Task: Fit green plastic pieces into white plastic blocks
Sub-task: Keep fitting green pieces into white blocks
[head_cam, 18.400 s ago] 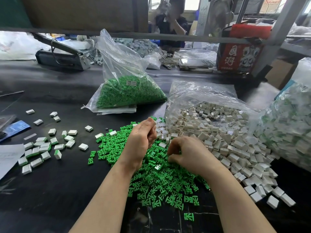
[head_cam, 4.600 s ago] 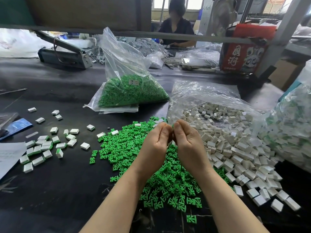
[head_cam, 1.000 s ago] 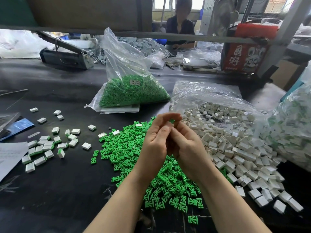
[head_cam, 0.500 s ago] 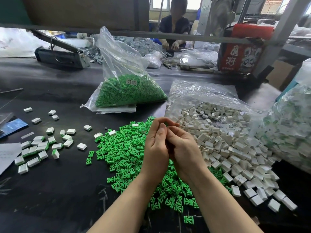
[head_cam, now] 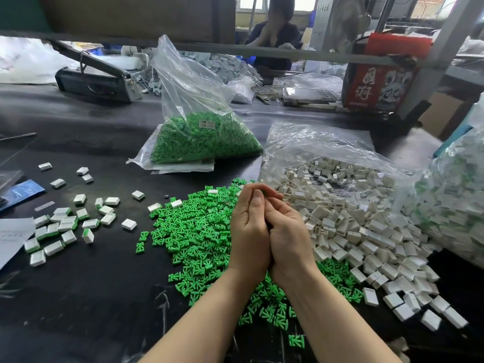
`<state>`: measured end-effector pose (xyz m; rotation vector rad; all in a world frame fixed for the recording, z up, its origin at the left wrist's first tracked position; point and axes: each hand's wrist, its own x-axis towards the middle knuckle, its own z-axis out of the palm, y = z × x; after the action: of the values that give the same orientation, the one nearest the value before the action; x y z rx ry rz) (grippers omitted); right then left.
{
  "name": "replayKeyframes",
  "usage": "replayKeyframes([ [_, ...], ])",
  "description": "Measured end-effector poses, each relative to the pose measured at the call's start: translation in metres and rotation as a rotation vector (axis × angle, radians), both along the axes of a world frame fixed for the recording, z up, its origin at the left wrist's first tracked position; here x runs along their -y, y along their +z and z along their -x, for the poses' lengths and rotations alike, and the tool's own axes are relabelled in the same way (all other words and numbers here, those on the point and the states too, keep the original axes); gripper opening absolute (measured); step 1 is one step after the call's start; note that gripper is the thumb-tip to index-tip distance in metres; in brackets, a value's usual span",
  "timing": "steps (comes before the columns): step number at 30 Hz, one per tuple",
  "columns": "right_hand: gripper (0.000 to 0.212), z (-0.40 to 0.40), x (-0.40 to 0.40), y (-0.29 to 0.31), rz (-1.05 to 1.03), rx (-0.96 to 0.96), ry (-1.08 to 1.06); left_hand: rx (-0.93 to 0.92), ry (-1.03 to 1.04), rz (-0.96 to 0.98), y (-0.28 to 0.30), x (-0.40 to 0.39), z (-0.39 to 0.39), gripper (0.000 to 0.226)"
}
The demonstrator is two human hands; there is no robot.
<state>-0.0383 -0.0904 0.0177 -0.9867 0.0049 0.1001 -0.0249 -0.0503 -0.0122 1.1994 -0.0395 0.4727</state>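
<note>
Background red carton [head_cam: 381, 85] with Chinese characters; both hands [head_cam: 267, 229] pressed together, grip unclear.

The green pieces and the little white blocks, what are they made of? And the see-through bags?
The green pieces look like hard moulded plastic: one even colour, crisp identical shapes, matte. The white blocks seem plastic too, smooth, with a slight sheen. The bags look like thin clear plastic film: crinkled, glossy, contents showing through.
</note>
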Motion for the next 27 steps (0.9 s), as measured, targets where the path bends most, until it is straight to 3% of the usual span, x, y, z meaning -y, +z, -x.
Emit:
replayKeyframes([
  [20,0.028,0.008,-0.007,0.012,-0.050,-0.045,-0.041,-0.059,-0.013,0.073,0.009,0.002,0.005,0.027],
  [23,0.024,0.006,-0.009,0.011,-0.141,-0.072,-0.025,-0.062,-0.007,0.083,0.009,0.001,0.004,0.027],
  [27,0.031,0.001,-0.004,0.005,0.050,-0.031,-0.041,-0.039,-0.042,0.050,0.008,-0.001,0.006,0.028],
])
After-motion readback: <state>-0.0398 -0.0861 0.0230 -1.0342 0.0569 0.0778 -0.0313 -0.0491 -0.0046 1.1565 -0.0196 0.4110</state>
